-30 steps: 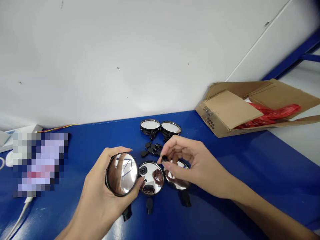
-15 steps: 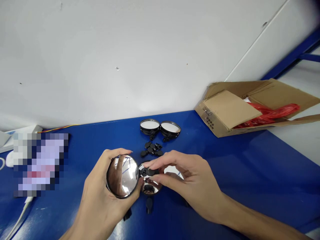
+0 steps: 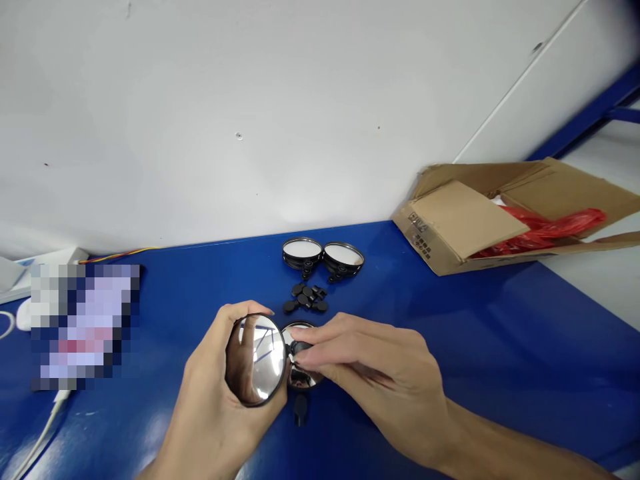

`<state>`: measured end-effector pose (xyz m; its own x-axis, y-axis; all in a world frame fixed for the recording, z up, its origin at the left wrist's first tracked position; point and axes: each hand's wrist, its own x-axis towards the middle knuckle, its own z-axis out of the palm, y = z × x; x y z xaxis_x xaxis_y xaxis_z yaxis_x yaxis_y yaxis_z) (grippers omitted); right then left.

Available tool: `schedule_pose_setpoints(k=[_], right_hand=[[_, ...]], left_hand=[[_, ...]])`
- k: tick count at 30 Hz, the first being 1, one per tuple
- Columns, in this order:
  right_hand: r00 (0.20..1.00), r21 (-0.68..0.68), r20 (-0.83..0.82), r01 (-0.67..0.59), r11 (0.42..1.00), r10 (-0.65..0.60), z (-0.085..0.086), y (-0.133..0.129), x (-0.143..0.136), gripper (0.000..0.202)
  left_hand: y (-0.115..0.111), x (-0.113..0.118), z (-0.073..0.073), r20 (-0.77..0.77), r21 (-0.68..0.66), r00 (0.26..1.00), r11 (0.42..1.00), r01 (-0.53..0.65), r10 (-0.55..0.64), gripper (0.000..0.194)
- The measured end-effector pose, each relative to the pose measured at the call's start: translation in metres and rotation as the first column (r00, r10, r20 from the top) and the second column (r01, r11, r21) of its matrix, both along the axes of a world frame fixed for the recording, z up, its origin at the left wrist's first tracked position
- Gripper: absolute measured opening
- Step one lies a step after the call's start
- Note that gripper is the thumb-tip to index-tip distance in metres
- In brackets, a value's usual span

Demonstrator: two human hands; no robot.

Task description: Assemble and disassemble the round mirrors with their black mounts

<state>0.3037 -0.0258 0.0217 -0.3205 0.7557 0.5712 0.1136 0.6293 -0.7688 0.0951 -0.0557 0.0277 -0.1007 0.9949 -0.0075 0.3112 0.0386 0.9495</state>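
My left hand (image 3: pixel 213 393) is wrapped round the rim of a round mirror (image 3: pixel 256 360) in a black frame, its reflective face turned up. At the mirror's right edge, my right hand (image 3: pixel 385 380) pinches a small black plastic clip (image 3: pixel 300 347) with thumb and fingers, against the mirror's mount. Fingers cover most of that joint, so I cannot tell whether the two are locked together. Beneath the hands another round mirror (image 3: pixel 306 381) lies on the table, partly hidden. A loose black clip (image 3: pixel 300 409) lies just in front of it.
Farther back are several black clips (image 3: pixel 305 299) in a pile, then two stacks of round mirrors (image 3: pixel 302 249) side by side near the wall. An opened cardboard box (image 3: pixel 440 233) with red plastic stands right. A blurred phone (image 3: pixel 90 327) with a white cable (image 3: pixel 47 423) lies left.
My right hand has brought the clip over onto the mirror's mount, its fingers now more closed together. The held mirror has shifted slightly right and down, and the view has moved slightly.
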Motion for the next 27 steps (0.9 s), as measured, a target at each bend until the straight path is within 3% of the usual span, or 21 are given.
schedule_pose_setpoints(k=[6,11,15,18,20,23,27], right_hand=[[0.998,0.010,0.041,-0.036,0.999,0.036,0.000,0.003,0.000,0.023],[0.994,0.062,0.108,-0.008,0.998,0.001,-0.004,0.004,0.000,0.023],[0.991,0.187,0.115,0.049,0.981,-0.071,-0.005,0.007,0.001,0.025],[0.986,0.228,0.101,0.107,0.968,-0.133,-0.004,0.010,0.004,0.026],[0.986,0.221,0.099,0.112,0.969,-0.136,-0.003,0.012,0.007,0.026],[0.992,0.175,0.097,0.065,0.982,-0.083,-0.001,0.014,0.009,0.025],[0.993,0.120,0.108,0.027,0.992,-0.040,-0.001,0.015,0.011,0.022]], left_hand=[[-0.001,-0.007,-0.006,-0.111,0.057,0.992,0.996,0.074,-0.068,0.039],[0.003,-0.010,0.002,-0.138,0.048,0.987,0.994,0.095,-0.088,0.045],[0.007,-0.015,0.004,0.083,-0.034,0.994,0.996,0.077,-0.074,0.065],[0.014,-0.020,-0.001,0.353,-0.083,0.930,0.986,0.144,-0.106,0.082],[0.020,-0.025,-0.004,0.466,-0.110,0.877,0.976,0.189,-0.117,0.077],[0.025,-0.031,-0.007,0.527,-0.181,0.847,0.963,0.197,-0.074,0.069],[0.026,-0.037,-0.010,0.525,-0.208,0.847,0.952,0.225,-0.086,0.077]])
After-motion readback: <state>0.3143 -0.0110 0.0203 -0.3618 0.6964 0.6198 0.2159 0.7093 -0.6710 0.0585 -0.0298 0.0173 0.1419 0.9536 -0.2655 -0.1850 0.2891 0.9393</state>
